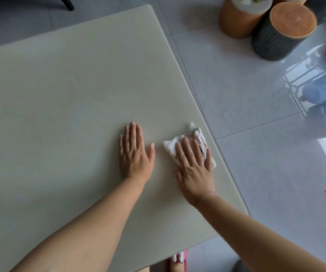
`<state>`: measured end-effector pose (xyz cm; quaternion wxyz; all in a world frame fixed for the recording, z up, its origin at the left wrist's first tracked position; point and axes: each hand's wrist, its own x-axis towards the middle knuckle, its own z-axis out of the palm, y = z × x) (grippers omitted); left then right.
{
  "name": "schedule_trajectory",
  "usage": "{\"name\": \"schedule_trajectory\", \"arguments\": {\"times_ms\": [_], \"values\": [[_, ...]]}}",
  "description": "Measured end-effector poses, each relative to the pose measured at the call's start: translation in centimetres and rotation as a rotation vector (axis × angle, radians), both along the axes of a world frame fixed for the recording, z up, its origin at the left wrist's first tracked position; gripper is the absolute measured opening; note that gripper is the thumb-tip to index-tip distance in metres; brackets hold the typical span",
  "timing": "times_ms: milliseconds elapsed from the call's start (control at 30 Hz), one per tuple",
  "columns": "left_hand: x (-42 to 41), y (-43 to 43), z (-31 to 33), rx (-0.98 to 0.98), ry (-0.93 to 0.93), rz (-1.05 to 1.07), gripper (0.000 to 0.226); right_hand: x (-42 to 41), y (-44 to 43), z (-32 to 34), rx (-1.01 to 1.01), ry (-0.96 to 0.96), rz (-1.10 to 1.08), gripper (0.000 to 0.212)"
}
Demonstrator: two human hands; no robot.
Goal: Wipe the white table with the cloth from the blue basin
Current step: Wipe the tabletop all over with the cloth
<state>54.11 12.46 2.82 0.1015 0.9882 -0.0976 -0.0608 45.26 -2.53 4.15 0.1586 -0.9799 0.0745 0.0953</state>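
The white table (pixel 69 91) fills most of the view. A folded white cloth (pixel 198 135) lies on it close to the right edge. My right hand (pixel 194 166) presses flat on the cloth with straight fingers and covers most of it. My left hand (pixel 135 154) rests flat on the bare tabletop just left of the cloth, fingers spread. The blue basin is not in sight.
Glossy grey floor tiles (pixel 256 154) lie to the right of the table. Three log-shaped stools (pixel 283 30) stand at the top right. Dark chair legs (pixel 66 2) show at the top left. A foot in a red slipper (pixel 177 262) is below the table's near edge.
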Motion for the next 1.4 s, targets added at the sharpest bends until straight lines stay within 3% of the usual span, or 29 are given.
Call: {"name": "schedule_trajectory", "arguments": {"times_ms": [67, 133, 300, 367, 533, 600, 800, 867, 933, 1067, 1133, 1233, 1300, 1400], "values": [[0.1, 0.0, 0.1, -0.004, 0.005, -0.002, 0.069, 0.7, -2.0, 0.0, 0.001, -0.038, 0.173, 0.064], [0.2, 0.1, 0.1, -0.02, -0.004, 0.004, 0.068, 2.4, -3.6, 0.0, -0.039, -0.029, 0.145, 0.063], [0.2, 0.3, -0.2, -0.037, -0.012, -0.003, 0.065, 9.3, -0.7, -0.7, -0.034, 0.056, -0.392, 0.065], [0.3, 0.4, -0.2, -0.06, -0.016, -0.008, 0.064, 10.3, 1.3, -0.8, -0.035, 0.054, -0.469, 0.068], [3.8, 1.0, 0.2, -0.118, -0.056, -0.082, 0.062, 9.2, 1.1, -0.4, -0.039, -0.017, 0.039, 0.068], [6.9, 1.3, 0.3, -0.115, -0.071, -0.07, 0.061, 10.7, -1.3, -0.3, -0.082, -0.019, 0.097, 0.066], [16.0, 2.7, -0.7, -0.012, -0.089, -0.024, 0.064, 19.0, 0.8, -0.9, -0.013, 0.059, -0.537, 0.067], [17.4, 2.9, -1.1, -0.005, -0.084, -0.006, 0.065, 20.0, 3.0, -1.1, -0.025, 0.028, -0.468, 0.07], [17.8, 3.0, -1.4, -0.006, -0.071, -0.001, 0.065, 19.7, 4.1, -1.2, -0.029, -0.021, -0.238, 0.071], [17.5, 3.0, -1.5, -0.014, -0.071, -0.003, 0.066, 20.8, 0.0, -0.8, -0.062, -0.064, 0.058, 0.066], [17.4, 3.0, -1.4, -0.019, -0.076, -0.002, 0.066, 22.8, -2.1, -0.8, -0.089, -0.034, -0.021, 0.063], [17.3, 3.0, -1.3, -0.016, -0.078, -0.002, 0.067, 26.8, -1.5, -1.0, -0.042, 0.037, -0.38, 0.064], [17.4, 2.9, -1.2, -0.008, -0.076, -0.004, 0.069, 28.6, 0.9, -1.1, -0.033, 0.051, -0.5, 0.066], [17.4, 3.0, -1.2, -0.01, -0.08, -0.003, 0.069, 28.8, 3.6, -1.6, -0.047, -0.023, -0.208, 0.069]]}}
